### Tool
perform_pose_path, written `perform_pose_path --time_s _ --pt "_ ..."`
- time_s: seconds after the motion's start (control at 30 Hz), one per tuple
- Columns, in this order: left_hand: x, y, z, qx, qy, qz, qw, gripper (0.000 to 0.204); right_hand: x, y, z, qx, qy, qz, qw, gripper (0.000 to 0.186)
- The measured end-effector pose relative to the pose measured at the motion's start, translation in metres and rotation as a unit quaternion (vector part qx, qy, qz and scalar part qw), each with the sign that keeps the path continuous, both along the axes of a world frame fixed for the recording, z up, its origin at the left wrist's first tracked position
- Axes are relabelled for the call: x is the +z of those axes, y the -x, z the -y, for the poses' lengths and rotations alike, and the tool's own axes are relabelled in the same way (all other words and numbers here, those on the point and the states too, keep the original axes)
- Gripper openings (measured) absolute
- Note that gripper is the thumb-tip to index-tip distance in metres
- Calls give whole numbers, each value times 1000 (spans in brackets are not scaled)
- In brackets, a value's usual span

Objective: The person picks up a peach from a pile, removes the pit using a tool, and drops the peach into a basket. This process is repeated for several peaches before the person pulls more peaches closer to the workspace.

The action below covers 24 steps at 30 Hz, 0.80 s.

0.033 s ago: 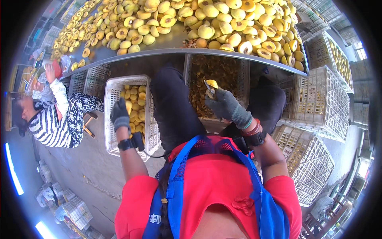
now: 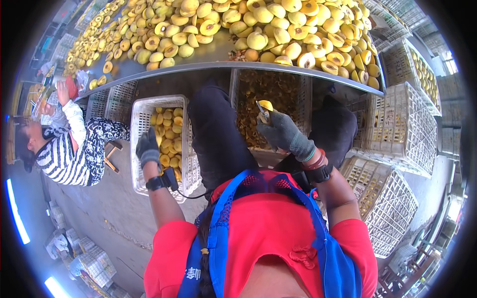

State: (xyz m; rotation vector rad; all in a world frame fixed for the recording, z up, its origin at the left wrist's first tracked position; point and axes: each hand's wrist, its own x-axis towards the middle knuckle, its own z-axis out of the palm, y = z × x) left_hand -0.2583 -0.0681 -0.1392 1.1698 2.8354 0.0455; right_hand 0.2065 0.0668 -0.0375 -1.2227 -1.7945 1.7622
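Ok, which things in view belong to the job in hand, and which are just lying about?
In the job, seemingly: right hand with metal tool and yellow fruit piece; left hand; white crate of stone fruit; halved stone fruit on the metal table; brownish scraps below.

Likely just lying about: stacked lattice crates, right; crates, lower left.

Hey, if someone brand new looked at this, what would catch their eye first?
Most likely the big heap of yellow peaches, many cut in half, spread over the metal table across the top. Next, the bright red shirt with blue straps at bottom centre. Between them, the grey-gloved right hand holds a slim metal tool and a yellow peach piece, while the gloved left hand is over a white crate.
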Motion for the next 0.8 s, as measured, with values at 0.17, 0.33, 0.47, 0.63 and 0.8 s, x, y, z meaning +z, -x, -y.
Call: perform_pose_path --time_s 0.17,0.33,0.47,0.63,0.8 --pt "38 -30 -67 -142 -267 45 952 48 -41 -1 -17 -37 -224 -1 974 16" --pt "66 -91 -227 -275 -321 52 905 53 -112 -6 -41 97 -353 225 903 23" --pt "51 -84 -321 -243 -135 64 958 86 -73 3 -35 17 -235 177 956 22" --pt "32 -98 -374 -210 -88 73 971 90 -85 -10 -32 33 -292 122 948 20" --pt "28 -117 -371 -142 -100 145 974 74 -103 -5 -31 -61 -109 15 992 18"
